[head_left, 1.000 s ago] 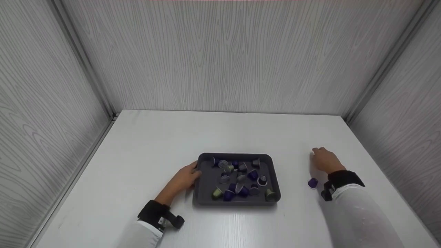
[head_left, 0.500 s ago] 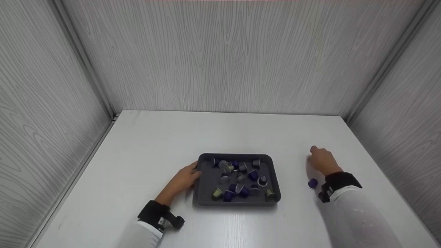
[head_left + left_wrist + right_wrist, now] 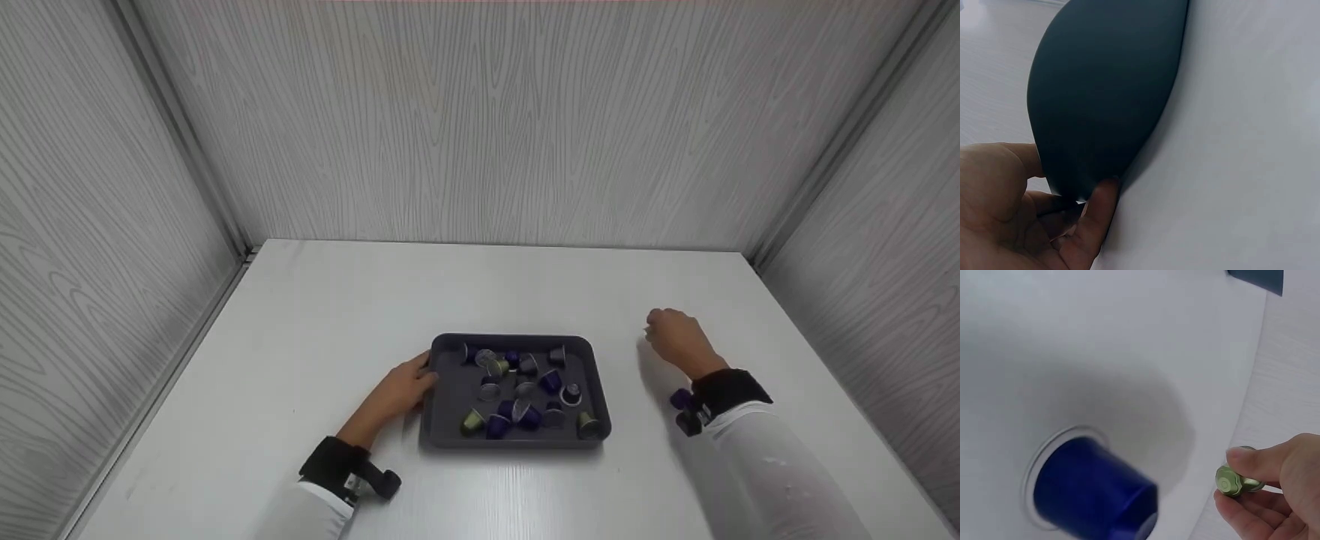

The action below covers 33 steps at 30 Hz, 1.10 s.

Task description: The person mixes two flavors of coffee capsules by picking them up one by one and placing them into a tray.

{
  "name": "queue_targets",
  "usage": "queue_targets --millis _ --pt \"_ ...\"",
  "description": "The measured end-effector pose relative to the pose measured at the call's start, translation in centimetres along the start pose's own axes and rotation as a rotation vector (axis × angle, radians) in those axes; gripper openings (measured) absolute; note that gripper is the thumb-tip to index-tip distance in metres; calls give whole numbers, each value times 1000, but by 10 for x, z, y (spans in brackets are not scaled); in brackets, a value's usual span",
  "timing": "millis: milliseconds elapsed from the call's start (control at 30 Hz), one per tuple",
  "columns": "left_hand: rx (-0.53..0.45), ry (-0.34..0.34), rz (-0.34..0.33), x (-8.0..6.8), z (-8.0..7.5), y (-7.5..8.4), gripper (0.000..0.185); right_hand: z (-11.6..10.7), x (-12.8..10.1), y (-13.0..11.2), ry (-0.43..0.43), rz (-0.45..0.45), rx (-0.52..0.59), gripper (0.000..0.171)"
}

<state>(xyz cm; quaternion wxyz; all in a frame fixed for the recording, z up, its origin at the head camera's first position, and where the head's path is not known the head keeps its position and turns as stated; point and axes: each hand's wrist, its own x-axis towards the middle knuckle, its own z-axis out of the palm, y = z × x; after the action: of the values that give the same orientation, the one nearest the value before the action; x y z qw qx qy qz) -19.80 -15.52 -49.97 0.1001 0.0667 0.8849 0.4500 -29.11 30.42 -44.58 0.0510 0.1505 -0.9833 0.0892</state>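
My left hand (image 3: 405,386) holds the left rim of a dark grey tray (image 3: 517,443). In the left wrist view, the thumb and fingers of the hand (image 3: 1067,219) pinch the tray's corner (image 3: 1103,84). Coffee capsules lie jumbled in the tray, among them a green one (image 3: 472,421) and a purple one (image 3: 551,381). To the right of the tray, my right hand (image 3: 679,341) is raised over the table. From the right wrist, the hand (image 3: 1280,489) pinches a green coffee capsule (image 3: 1229,481) between thumb and fingers; the head view hides it.
A purple capsule (image 3: 681,399) lies alone on the white table (image 3: 360,292), beside the right wrist strap, and looks blue and large in the right wrist view. Grey wood-grain panels (image 3: 480,127) stand at the back and both sides.
My right hand has moved left and slightly away from me, toward the tray, and its wrist strap now partly covers the loose purple capsule. The left hand and tray have stayed still.
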Motion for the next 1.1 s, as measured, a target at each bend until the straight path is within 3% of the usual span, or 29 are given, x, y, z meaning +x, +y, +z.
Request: queue_targets --millis 167,500,767,1100 --pt "-32 -9 -14 -1 0 0 55 -3 3 -18 14 6 48 20" --pt "-9 4 -26 0 1 -2 56 -6 7 -58 81 -70 108 20" --pt "32 20 -5 1 1 -2 56 -7 8 -98 141 -194 138 21" --pt "48 24 41 1 -1 -2 54 -2 3 -160 72 -295 139 24"
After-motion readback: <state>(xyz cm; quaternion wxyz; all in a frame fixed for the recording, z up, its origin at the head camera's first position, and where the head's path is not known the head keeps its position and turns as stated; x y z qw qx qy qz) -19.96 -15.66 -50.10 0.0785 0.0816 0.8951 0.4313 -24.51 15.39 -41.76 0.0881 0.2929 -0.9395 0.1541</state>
